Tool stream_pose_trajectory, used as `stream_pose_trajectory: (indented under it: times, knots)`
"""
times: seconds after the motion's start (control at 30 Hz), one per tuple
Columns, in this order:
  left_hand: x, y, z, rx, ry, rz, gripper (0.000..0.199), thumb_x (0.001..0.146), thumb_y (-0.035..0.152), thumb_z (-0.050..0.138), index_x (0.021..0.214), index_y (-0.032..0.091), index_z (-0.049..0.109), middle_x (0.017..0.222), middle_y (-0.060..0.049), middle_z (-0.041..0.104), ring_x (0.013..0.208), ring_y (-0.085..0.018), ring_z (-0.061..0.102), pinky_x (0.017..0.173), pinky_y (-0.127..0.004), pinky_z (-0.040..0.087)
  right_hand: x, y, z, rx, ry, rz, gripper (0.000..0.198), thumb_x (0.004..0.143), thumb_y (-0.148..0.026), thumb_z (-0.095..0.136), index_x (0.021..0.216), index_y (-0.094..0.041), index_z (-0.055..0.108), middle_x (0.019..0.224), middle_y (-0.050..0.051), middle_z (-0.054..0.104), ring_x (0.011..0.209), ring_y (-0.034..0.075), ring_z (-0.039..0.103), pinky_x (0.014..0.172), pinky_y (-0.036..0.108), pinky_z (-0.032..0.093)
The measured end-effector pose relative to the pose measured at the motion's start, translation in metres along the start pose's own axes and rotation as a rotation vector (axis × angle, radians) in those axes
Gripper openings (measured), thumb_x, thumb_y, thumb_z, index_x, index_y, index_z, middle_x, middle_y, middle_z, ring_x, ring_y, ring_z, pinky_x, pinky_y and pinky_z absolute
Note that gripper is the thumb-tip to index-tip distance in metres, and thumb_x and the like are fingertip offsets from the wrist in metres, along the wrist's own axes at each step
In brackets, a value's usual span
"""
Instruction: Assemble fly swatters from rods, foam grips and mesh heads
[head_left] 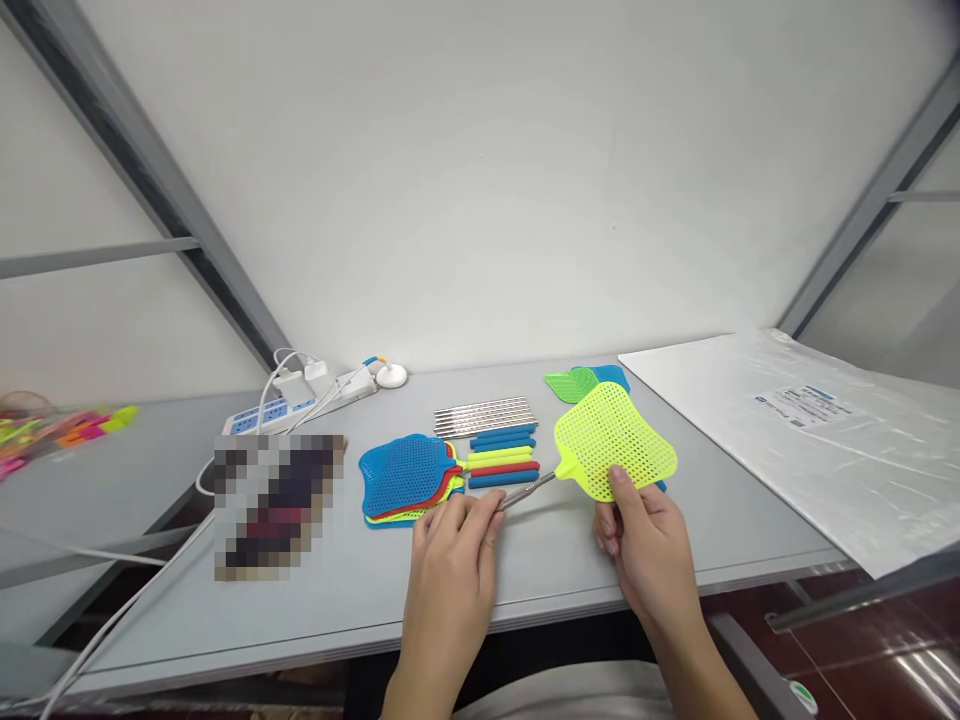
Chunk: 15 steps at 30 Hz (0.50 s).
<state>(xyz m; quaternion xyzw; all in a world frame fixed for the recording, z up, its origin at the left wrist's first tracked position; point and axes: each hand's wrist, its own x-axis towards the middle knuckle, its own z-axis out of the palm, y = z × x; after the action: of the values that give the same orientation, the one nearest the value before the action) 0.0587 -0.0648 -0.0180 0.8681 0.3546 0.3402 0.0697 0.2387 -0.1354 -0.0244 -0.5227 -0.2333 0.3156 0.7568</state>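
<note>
My right hand (643, 545) pinches the lower edge of a yellow-green fly swatter head (611, 437), held tilted just above the grey table (315, 600). My left hand (450, 545) grips the thin metal rod (525, 490) that runs into the head's neck. Left of the rod lies a stack of swatter heads, blue on top (405, 475). Behind the rod are coloured handle grips (502, 460) and a row of metal rods (484, 414). More swatter heads, green and blue (581, 382), lie behind the held one.
A white power strip (300, 402) with chargers and cables sits at the back left. A blurred patch (277, 505) covers something left of the blue stack. A large plastic-wrapped white sheet (810, 430) fills the right side. Bright plastic pieces (52, 428) lie far left.
</note>
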Motion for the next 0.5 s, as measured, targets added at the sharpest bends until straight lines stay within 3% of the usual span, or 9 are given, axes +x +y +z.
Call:
stream_pose_trajectory:
  times: [0.5]
  knots:
    - [-0.0024, 0.0014, -0.0010, -0.004, 0.024, 0.014, 0.023, 0.099, 0.021, 0.048, 0.118, 0.023, 0.061, 0.094, -0.005, 0.063, 0.091, -0.022, 0.058, 0.081, -0.037, 0.042, -0.0046, 0.0040, -0.0051, -0.180, 0.047, -0.101, 0.044, 0.091, -0.051, 0.060, 0.064, -0.021, 0.045, 0.054, -0.005, 0.042, 0.049, 0.010, 0.039, 0.046, 0.026, 0.029]
